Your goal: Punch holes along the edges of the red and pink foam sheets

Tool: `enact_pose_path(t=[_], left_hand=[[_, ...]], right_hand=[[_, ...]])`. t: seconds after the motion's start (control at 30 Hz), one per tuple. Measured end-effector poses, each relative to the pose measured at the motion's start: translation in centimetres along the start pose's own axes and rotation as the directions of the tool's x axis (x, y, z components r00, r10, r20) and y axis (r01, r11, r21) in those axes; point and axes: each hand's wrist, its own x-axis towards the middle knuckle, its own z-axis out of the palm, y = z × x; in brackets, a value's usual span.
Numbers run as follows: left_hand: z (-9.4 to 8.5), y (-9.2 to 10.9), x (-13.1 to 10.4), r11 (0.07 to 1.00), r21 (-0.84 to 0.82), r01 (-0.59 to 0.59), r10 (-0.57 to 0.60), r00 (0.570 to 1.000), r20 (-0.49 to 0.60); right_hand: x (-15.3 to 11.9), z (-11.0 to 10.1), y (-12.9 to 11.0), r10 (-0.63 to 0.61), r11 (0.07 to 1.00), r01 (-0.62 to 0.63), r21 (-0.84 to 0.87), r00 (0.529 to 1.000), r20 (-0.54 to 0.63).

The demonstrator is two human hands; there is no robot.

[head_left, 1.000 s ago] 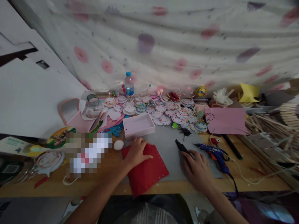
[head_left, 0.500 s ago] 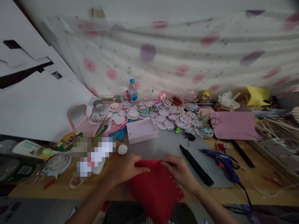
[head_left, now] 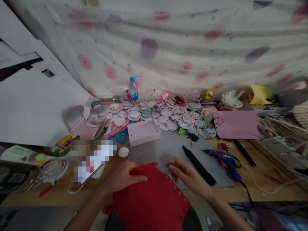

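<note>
My left hand [head_left: 125, 176] grips the upper left edge of a red felt sheet [head_left: 154, 195], thumb on top and fingers behind. Small holes run along the sheet's edges, and it hangs over the table's front edge toward my lap. Just off the sheet's upper right side is my right hand [head_left: 183, 175], its thumb and fingertips pinched together. What they hold, if anything, is too small to make out. Beyond the hands lies a grey cutting mat [head_left: 166, 147] with an open white box [head_left: 143, 134] on it.
Many beaded white discs [head_left: 178, 118] are heaped at the back. To the right lie a black cloth strip [head_left: 199, 165], keys [head_left: 192, 138] and a blue glue gun [head_left: 225, 162] with its cord. A white egg-shaped piece [head_left: 123, 152] and a lit phone [head_left: 93, 163] are on the left.
My right hand has let go of the felt's top edge and moved slightly away to the right. The sheet has opened out flatter, still held by my left hand. The view has shifted slightly.
</note>
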Motion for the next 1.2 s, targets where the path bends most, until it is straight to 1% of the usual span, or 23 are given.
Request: enact_pose_path(t=[0.07,0.13,0.2,0.3,0.4,0.47,0.57,0.6,0.67,0.73,0.83,0.9,1.1,1.17,1.2], left_hand=[[0.1,-0.2,0.1,1.0,0.02,-0.017,0.018,1.0,-0.019],[0.2,-0.4,0.1,1.0,0.018,-0.011,0.011,1.0,-0.023],[0.2,-0.4,0.1,1.0,-0.014,0.004,-0.005,1.0,-0.021],[0.3,-0.5,0.2,0.997,-0.072,0.015,-0.016,1.0,-0.015],[0.5,-1.0,0.8,0.994,-0.106,-0.018,0.016,1.0,-0.015],[0.5,-1.7,1.5,0.996,-0.067,-0.051,0.05,0.999,-0.02],[0.3,-2.7,2.6,0.997,0.041,-0.068,0.069,0.997,-0.027],[0.2,-2.9,2.9,0.996,0.056,-0.07,0.071,0.997,-0.017],[0.1,-3.2,3.3,0.996,0.031,-0.078,0.078,0.997,0.006],[0.0,-3.2,3.5,0.996,-0.015,-0.086,0.086,0.996,0.033],[0.1,-2.9,3.5,0.994,-0.045,-0.101,0.102,0.994,0.037],[0.3,-2.8,3.3,0.994,-0.046,-0.1,0.101,0.995,0.022],[1.0,-2.0,2.6,0.984,-0.147,-0.1,0.102,0.995,0.005],[1.0,-1.9,2.7,0.988,-0.109,-0.106,0.106,0.994,-0.008],[1.0,-1.8,2.8,0.992,-0.059,-0.11,0.109,0.994,-0.008]], right_hand=[[-0.1,0.7,0.2,0.011,1.0,-0.01,-0.021,0.998,0.065],[0.0,1.2,0.4,0.015,0.998,-0.01,-0.055,0.996,0.09],[0.1,1.5,0.5,0.014,0.997,-0.008,-0.08,0.997,0.074],[0.5,1.4,0.7,0.015,0.997,-0.014,-0.07,1.0,0.021],[0.9,0.8,1.2,0.021,0.997,-0.022,-0.078,1.0,-0.013],[1.2,0.2,2.0,0.015,0.993,-0.022,-0.117,0.998,-0.054],[1.4,-0.5,3.1,0.008,0.991,-0.021,-0.129,0.995,-0.101],[1.4,-0.6,3.4,0.007,0.992,-0.02,-0.128,0.995,-0.097],[1.3,-0.3,3.8,-0.005,0.989,-0.003,-0.147,0.998,-0.058],[1.2,0.3,3.9,-0.011,0.985,0.011,-0.171,1.0,-0.001],[1.3,1.2,3.6,0.036,0.985,-0.029,-0.173,0.999,0.037],[1.4,1.4,3.4,0.058,0.983,-0.054,-0.175,0.998,0.019],[1.7,1.0,3.6,0.013,0.985,-0.028,-0.168,0.996,-0.089],[1.7,1.0,4.0,0.018,0.985,-0.035,-0.166,0.995,-0.099],[1.8,0.9,4.2,0.021,0.985,-0.038,-0.169,0.995,-0.1]])
